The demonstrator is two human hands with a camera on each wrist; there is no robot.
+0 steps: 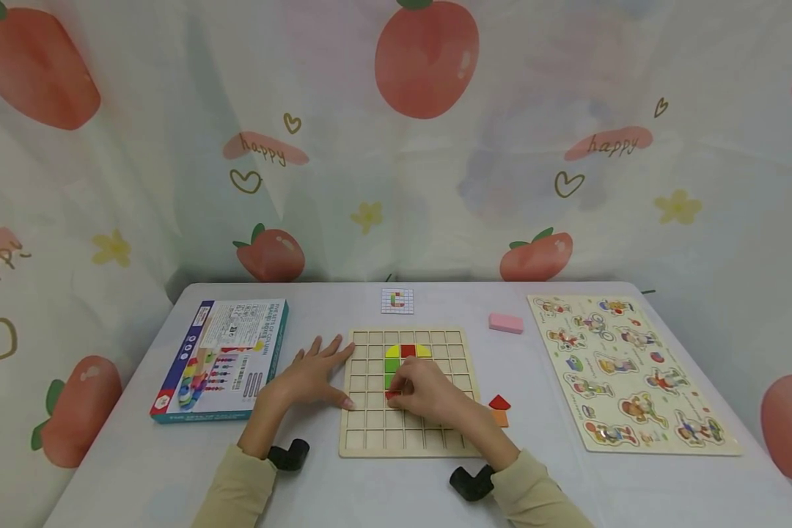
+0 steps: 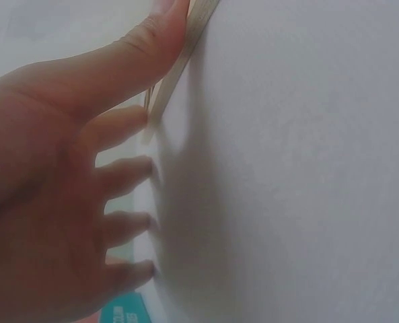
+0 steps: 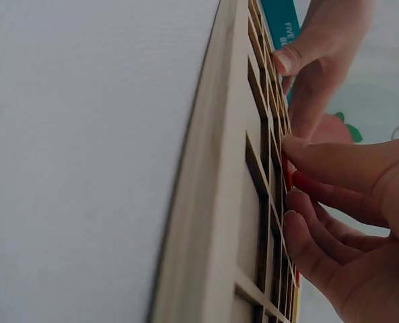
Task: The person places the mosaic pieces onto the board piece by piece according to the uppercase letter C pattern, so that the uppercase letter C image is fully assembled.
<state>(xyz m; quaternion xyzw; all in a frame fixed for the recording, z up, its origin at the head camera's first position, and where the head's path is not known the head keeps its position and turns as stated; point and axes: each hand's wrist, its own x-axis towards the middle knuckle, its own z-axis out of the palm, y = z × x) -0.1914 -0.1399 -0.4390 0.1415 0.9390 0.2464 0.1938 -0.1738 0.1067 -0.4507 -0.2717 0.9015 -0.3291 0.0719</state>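
Observation:
A wooden grid board (image 1: pixel 369 440) lies in the middle of the table. Yellow, red and green pieces (image 1: pixel 405 352) fill cells near its top. My right hand (image 1: pixel 422 389) pinches a small red piece (image 1: pixel 392 395) at a cell in the board's middle; the red piece (image 3: pixel 290 176) shows between thumb and fingers in the right wrist view. My left hand (image 1: pixel 313 378) rests flat at the board's left edge, fingers spread, thumb (image 2: pixel 145 50) against the board's rim (image 2: pixel 186 54). A red piece (image 1: pixel 499 402) and an orange piece (image 1: pixel 499 418) lie just right of the board.
A small pattern card (image 1: pixel 397 301) lies behind the board. A pink block (image 1: pixel 505 323) sits at the back right. A toy box (image 1: pixel 221 359) lies at left, a picture puzzle board (image 1: pixel 627 374) at right. A fruit-print curtain hangs behind.

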